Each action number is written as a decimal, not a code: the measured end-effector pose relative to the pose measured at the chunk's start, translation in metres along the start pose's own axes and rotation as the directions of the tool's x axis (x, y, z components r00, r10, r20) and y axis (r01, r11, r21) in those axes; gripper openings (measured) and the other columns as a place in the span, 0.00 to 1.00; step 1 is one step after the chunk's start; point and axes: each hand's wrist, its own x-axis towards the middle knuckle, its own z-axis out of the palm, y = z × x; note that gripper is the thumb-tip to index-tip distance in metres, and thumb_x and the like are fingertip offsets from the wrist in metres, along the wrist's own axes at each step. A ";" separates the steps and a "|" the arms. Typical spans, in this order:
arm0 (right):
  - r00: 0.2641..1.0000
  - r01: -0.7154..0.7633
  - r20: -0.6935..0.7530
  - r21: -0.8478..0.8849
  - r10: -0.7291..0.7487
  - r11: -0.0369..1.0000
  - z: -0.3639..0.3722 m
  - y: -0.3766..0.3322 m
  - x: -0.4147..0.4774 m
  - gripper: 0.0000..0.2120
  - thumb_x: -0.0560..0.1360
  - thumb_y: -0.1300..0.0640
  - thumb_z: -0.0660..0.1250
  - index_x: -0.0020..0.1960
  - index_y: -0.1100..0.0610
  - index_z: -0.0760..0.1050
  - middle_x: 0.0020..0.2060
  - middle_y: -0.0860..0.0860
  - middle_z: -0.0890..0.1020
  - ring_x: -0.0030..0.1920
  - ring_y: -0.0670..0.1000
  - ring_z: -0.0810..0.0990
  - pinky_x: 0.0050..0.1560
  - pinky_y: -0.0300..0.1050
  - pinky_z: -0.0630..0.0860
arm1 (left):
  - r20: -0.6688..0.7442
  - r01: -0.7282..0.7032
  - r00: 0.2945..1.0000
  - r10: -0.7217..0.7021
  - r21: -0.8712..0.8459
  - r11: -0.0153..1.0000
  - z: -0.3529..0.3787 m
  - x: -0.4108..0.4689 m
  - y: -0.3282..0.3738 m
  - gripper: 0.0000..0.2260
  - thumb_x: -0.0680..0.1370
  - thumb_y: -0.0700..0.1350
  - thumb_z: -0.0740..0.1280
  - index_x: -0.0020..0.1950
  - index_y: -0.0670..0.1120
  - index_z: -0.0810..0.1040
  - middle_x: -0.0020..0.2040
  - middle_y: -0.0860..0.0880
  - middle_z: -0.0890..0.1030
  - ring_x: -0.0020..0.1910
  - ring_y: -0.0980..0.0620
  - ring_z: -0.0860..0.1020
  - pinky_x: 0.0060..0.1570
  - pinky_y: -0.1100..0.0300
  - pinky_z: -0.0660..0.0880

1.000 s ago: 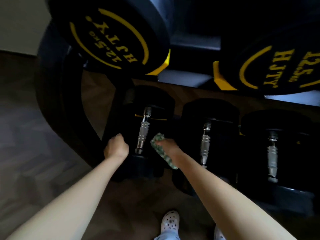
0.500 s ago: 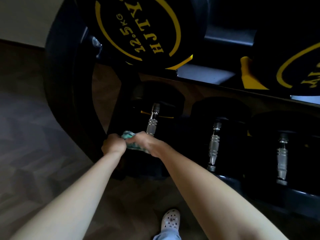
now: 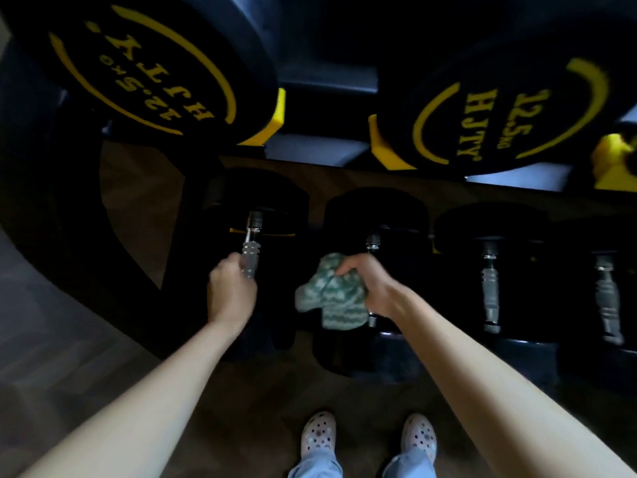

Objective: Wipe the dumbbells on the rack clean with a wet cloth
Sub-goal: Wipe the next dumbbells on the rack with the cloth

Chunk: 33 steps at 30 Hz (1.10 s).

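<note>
Several black dumbbells with steel handles lie side by side on the low shelf of the rack. My left hand [image 3: 231,292] grips the handle of the leftmost dumbbell [image 3: 253,248]. My right hand [image 3: 368,284] holds a bunched green-and-white cloth [image 3: 332,296] over the handle of the second dumbbell [image 3: 374,215], whose handle is mostly hidden behind hand and cloth. Two further dumbbells [image 3: 489,288] lie to the right.
Two large 12.5 kg dumbbells with yellow lettering [image 3: 144,70] [image 3: 499,115] sit on the upper shelf, overhanging the lower row. The black rack frame [image 3: 69,201] curves down at left. My feet in white clogs [image 3: 368,439] stand on the wooden floor.
My right hand has carried the cloth from the leftmost dumbbell rightward to the second one. My left hand moved from beside the first dumbbell onto its handle.
</note>
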 end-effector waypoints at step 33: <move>0.833 -0.062 -0.456 -0.640 -0.313 0.766 -0.273 0.069 -0.084 0.17 0.78 0.54 0.60 0.62 0.61 0.75 0.60 0.60 0.78 0.62 0.60 0.75 0.54 0.46 0.70 | 0.508 -0.220 0.842 0.184 0.012 0.975 0.170 -0.151 0.178 0.19 0.77 0.31 0.52 0.58 0.42 0.78 0.63 0.42 0.76 0.63 0.44 0.73 0.57 0.59 0.69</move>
